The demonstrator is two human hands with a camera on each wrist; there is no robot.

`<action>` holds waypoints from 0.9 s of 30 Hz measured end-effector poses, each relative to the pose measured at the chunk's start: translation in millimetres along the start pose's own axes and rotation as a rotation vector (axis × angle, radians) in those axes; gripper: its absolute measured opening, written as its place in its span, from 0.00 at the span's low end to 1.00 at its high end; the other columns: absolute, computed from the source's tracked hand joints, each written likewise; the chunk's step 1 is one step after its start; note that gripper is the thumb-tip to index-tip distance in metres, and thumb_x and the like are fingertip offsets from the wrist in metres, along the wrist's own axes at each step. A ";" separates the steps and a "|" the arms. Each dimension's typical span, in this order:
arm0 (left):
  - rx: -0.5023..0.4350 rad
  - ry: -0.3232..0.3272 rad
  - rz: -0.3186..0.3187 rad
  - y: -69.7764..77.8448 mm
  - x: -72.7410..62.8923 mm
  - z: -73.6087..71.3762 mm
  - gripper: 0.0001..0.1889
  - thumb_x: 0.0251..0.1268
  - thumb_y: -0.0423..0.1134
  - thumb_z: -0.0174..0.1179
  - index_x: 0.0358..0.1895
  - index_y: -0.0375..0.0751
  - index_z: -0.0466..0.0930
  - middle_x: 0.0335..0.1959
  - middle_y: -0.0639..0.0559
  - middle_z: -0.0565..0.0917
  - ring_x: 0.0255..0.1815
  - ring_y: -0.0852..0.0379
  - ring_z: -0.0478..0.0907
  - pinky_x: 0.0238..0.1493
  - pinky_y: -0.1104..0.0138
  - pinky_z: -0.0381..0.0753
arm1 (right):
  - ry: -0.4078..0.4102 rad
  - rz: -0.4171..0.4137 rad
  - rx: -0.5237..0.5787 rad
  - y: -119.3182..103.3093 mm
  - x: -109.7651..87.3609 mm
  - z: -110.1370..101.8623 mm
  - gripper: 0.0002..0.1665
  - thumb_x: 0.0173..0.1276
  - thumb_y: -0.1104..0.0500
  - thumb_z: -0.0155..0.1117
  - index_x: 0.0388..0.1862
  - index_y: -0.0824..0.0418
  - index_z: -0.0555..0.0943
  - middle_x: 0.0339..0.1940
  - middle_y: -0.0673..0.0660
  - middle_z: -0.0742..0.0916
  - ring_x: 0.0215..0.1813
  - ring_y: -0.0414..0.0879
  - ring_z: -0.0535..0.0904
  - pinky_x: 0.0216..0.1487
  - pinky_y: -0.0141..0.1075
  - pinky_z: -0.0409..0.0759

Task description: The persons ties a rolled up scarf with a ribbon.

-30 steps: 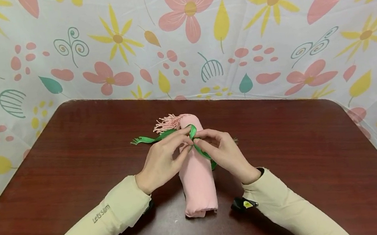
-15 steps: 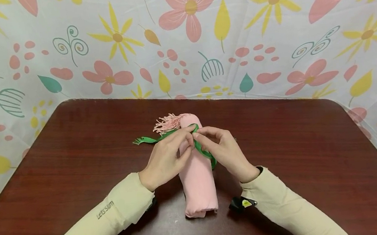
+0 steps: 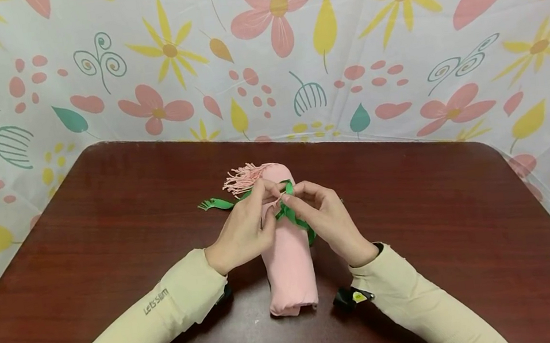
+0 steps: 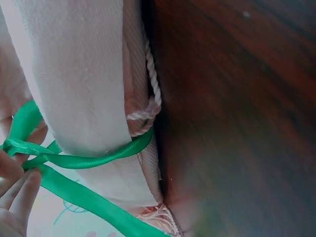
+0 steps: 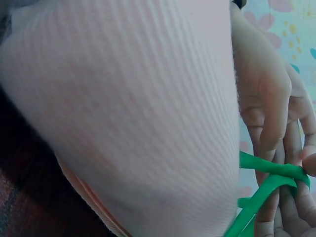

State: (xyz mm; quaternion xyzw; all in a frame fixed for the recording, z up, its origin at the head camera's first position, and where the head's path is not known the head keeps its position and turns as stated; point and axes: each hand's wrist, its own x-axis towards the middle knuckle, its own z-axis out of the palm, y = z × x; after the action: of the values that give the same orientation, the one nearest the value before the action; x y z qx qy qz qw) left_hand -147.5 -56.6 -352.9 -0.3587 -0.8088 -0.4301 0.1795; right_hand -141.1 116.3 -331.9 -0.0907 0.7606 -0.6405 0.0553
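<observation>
A rolled-up pink cloth [image 3: 291, 273] lies lengthwise in front of me, its pink fringe [image 3: 243, 178] spilling out at the far left end. Green ribbon [image 3: 298, 220] circles the roll near that end and crosses over itself on top. My left hand [image 3: 241, 228] pinches the ribbon from the left side. From the right, my right hand [image 3: 331, 222] pinches it at the crossing, thumb and forefinger close to the left fingertips. The left wrist view shows the ribbon [image 4: 98, 160] drawn round the cloth. Fingers partly hide the crossing.
The dark wooden table [image 3: 120, 226] stands against a flower-printed cloth backdrop [image 3: 224, 103]. A twisted cord [image 4: 154, 79] runs along the roll's side in the left wrist view. One frayed ribbon end [image 3: 214, 204] trails out to the left.
My left fingers have shifted slightly and bent more at the crossing, and the ribbon loop there has changed shape. The right hand has barely moved; the roll has stayed in place.
</observation>
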 end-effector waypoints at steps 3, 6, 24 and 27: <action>-0.041 -0.014 -0.011 -0.6 1.8 0.8 0.15 0.59 0.17 0.44 0.46 0.35 0.64 0.46 0.44 0.78 0.50 0.53 0.81 0.40 0.67 0.77 | -0.003 -0.002 0.009 -1.5 -0.8 0.3 0.11 0.68 0.57 0.62 0.40 0.64 0.79 0.32 0.50 0.84 0.31 0.44 0.75 0.33 0.34 0.75; -0.077 -0.025 -0.032 -1.5 3.8 1.4 0.14 0.61 0.17 0.42 0.47 0.36 0.63 0.45 0.44 0.78 0.46 0.55 0.80 0.37 0.68 0.76 | -0.006 -0.003 0.022 -2.7 -1.4 0.7 0.10 0.68 0.57 0.62 0.41 0.64 0.79 0.34 0.50 0.85 0.33 0.40 0.78 0.35 0.33 0.77; -0.212 -0.105 -0.157 -8.4 4.1 -0.4 0.18 0.66 0.23 0.49 0.57 0.38 0.63 0.43 0.49 0.78 0.46 0.59 0.78 0.50 0.66 0.78 | 0.010 -0.010 0.048 -3.2 -2.1 0.3 0.07 0.66 0.59 0.63 0.39 0.62 0.77 0.33 0.49 0.86 0.30 0.40 0.77 0.33 0.32 0.74; -0.195 -0.109 -0.160 -8.6 2.9 -2.0 0.16 0.67 0.25 0.51 0.55 0.37 0.64 0.40 0.48 0.76 0.43 0.58 0.77 0.50 0.64 0.78 | 0.014 -0.006 0.035 -2.3 -2.0 -0.5 0.08 0.67 0.59 0.63 0.39 0.62 0.77 0.35 0.50 0.86 0.32 0.41 0.77 0.34 0.33 0.74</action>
State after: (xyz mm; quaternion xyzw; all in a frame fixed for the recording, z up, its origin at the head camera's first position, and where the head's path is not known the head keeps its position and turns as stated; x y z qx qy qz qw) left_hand -155.8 -60.2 -354.9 -0.3316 -0.7978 -0.4994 0.0644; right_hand -139.1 116.8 -329.6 -0.0877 0.7494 -0.6544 0.0495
